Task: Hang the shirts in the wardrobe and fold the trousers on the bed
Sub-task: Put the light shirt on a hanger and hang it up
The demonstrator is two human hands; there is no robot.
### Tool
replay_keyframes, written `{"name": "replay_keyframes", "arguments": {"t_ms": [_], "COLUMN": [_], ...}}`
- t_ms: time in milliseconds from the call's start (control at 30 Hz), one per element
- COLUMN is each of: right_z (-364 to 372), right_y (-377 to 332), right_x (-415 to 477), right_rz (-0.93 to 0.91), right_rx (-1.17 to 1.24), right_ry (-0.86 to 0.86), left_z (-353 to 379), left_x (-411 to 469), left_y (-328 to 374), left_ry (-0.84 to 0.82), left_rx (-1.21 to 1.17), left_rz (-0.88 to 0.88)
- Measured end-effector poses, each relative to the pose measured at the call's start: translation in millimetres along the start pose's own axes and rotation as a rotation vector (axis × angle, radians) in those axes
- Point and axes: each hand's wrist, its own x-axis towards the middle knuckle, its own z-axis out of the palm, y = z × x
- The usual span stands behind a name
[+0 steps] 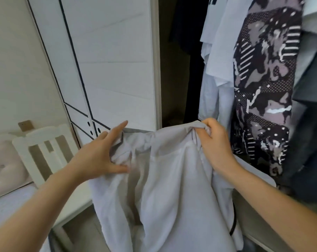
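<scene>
Both hands hold one pale grey shirt (172,188) up in front of the open wardrobe (179,70). The right hand (215,140) is clenched into a fist around a bunched corner of the fabric at the shirt's top edge, the cloth crumpled between its curled fingers (207,130); from that fist the shirt falls away down and to the left. The left hand (99,153) grips another gathered fold of the same shirt, thumb pressed against the fabric from below and the lower fingers buried in the folds, while its index finger (120,125) sticks out straight above the cloth (so the grasp is only partly closed). A taut strip of the top edge runs between the two hands, and the bulk of the garment hangs below both grips in long loose folds, reaching the bottom of the view. A thin dark curved piece (234,226) shows beside the shirt's lower right edge; what it is I cannot tell.

Inside the wardrobe, to the right of the right hand, several garments already hang: a white shirt (221,51), a dark patterned garment (266,84) with pale blotches and stripes, and darker grey clothes (310,124) at the far right. The white wardrobe door (108,60) stands to the left of the opening. Lower left, a white chair back (45,148) stands by the bed (6,206), well apart from the held shirt
</scene>
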Motion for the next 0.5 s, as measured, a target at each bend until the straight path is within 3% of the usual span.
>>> {"name": "replay_keyframes", "arguments": {"t_ms": [233, 367, 500], "right_z": [-51.1, -77.6, -92.4], "right_y": [10.4, 17.3, 20.3], "right_x": [5.4, 8.3, 12.1], "right_rz": [-0.043, -0.088, -0.086], "right_rx": [-0.102, -0.253, -0.336], "right_ry": [0.052, 0.004, -0.086], "left_z": [27.9, 28.1, 19.7], "left_x": [4.9, 10.3, 23.3], "left_y": [52.8, 84.2, 110.9], "left_ry": [0.487, 0.543, 0.572], "left_rx": [0.069, 0.018, -0.240], "left_rz": [-0.015, -0.052, -0.126]}}
